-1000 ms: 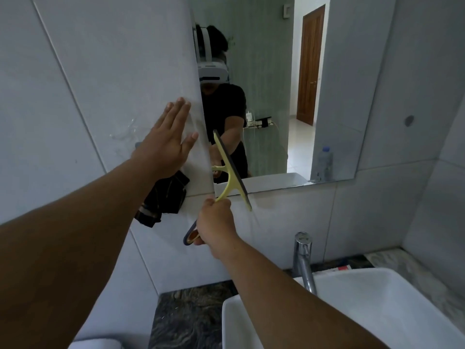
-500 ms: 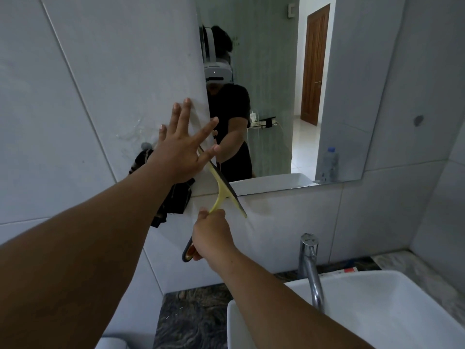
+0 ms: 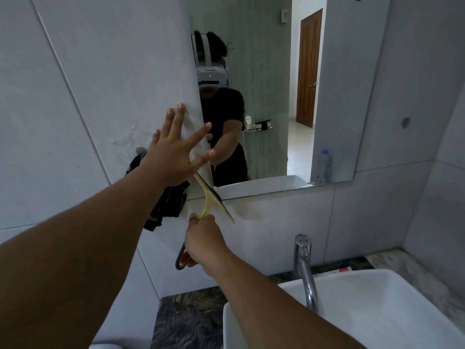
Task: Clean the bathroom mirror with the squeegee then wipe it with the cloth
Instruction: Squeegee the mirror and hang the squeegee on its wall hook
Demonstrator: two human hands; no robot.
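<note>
The wall mirror (image 3: 276, 71) hangs above the basin and reflects a person with a white headset. My right hand (image 3: 203, 241) grips the handle of a yellow squeegee (image 3: 214, 200), whose blade lies tilted across the mirror's lower left corner and the tile below it. My left hand (image 3: 173, 152) is spread flat with fingers apart at the mirror's left edge, its thumb and forefinger over the glass, covering the blade's upper end. A dark cloth (image 3: 167, 205) hangs on the tiled wall left of the mirror, partly behind my left forearm.
A white basin (image 3: 364, 311) with a chrome tap (image 3: 305, 268) stands at the lower right on a dark marbled counter (image 3: 191, 321). Grey wall tiles surround the mirror. A plastic bottle (image 3: 323, 165) shows in the reflection at the mirror's lower right.
My left hand slid right from the tile onto the mirror's edge and spread over the squeegee blade. The squeegee moved left and slightly down toward the mirror's corner. The view shifted.
</note>
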